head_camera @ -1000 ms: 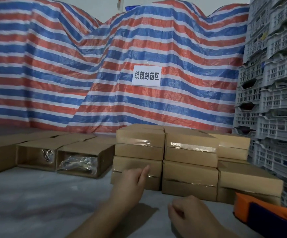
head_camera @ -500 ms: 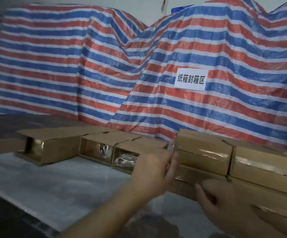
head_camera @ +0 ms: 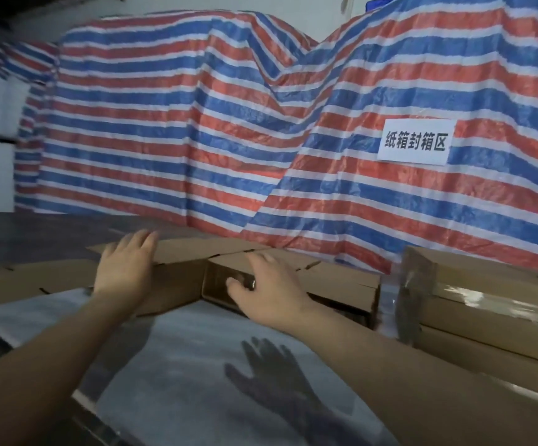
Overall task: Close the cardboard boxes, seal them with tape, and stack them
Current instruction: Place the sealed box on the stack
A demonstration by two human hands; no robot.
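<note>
Three open brown cardboard boxes lie in a row on the white table [head_camera: 197,365]. My left hand [head_camera: 126,268] rests flat on top of the left box [head_camera: 181,252], fingers reaching its far edge. My right hand [head_camera: 264,291] grips the open end of the middle box [head_camera: 226,259], thumb inside the opening and fingers over the top. The third open box [head_camera: 338,278] sits just right of that hand. On the right is a stack of sealed boxes [head_camera: 493,294], with shiny clear tape [head_camera: 412,284] on their ends.
A long flat piece of cardboard [head_camera: 29,278] lies at the left beside the boxes. A red, white and blue striped tarp [head_camera: 229,140] with a white paper sign [head_camera: 415,141] hangs behind the table. The table's near-left edge [head_camera: 36,352] drops off to dark floor.
The view has swung left, away from the sealed stack and the orange tape dispenser. Both hands have reached forward from the stack onto the open boxes, the right one taking hold of the middle box.
</note>
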